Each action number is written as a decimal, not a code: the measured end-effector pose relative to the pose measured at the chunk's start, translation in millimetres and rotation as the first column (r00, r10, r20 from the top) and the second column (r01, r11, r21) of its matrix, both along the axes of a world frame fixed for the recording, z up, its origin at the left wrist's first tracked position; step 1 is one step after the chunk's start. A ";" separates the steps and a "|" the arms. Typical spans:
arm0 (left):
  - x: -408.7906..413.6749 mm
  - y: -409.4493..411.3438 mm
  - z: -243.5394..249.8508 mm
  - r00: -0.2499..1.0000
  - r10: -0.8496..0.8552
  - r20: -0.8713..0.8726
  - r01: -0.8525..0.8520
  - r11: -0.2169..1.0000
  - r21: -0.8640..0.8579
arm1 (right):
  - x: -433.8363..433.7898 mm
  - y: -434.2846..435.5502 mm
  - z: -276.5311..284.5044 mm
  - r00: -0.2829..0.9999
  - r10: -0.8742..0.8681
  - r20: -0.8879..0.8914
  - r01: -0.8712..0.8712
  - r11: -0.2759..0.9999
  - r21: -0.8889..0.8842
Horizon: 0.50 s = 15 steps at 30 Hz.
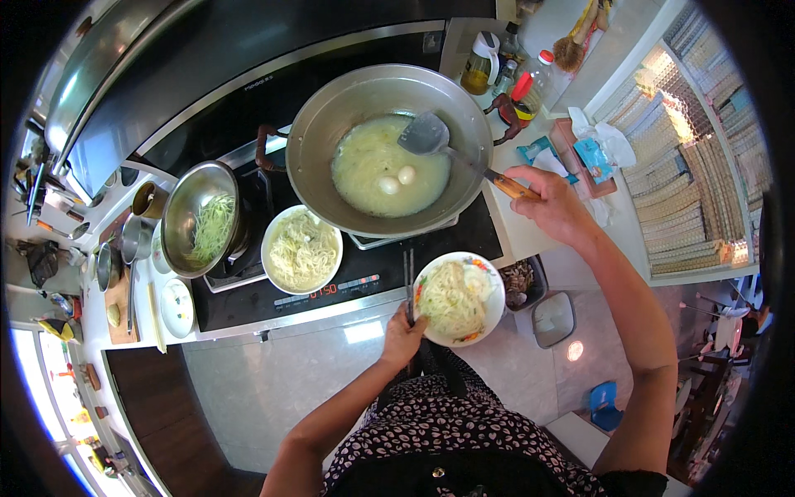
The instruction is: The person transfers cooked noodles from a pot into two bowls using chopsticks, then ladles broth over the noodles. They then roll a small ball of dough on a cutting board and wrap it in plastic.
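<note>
My right hand (549, 202) grips the wooden handle of a metal wok spatula (427, 133). Its blade is inside a large wok (317, 186), over pale broth (366, 149) with two whitish eggs (398, 179). With my left hand (404, 334) I hold the rim of a white patterned bowl (497, 304) and a pair of dark chopsticks (408, 273). Noodles (453, 298) fill this bowl, with a pale egg-like piece at one side. A second white bowl (268, 270) of noodles sits on the cooktop, left of the wok.
On the left a steel bowl (180, 255) with shredded green vegetable stands over the other burner. Bottles (484, 62) crowd the counter behind the wok's right handle (510, 121). Tissue packs (593, 158) lie at the right. Floor bins (554, 320) stand below the counter.
</note>
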<state>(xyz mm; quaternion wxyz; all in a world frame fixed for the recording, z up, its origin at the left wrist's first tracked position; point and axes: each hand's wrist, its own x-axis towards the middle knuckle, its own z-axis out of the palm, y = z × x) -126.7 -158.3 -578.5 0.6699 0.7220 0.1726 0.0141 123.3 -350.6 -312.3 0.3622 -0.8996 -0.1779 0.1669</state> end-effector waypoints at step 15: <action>-61.5 124.7 193.2 0.914 0.326 -0.243 -0.389 0.875 -0.288 | 1.6 42.5 -26.9 0.986 -0.044 -0.158 0.046 0.999 0.009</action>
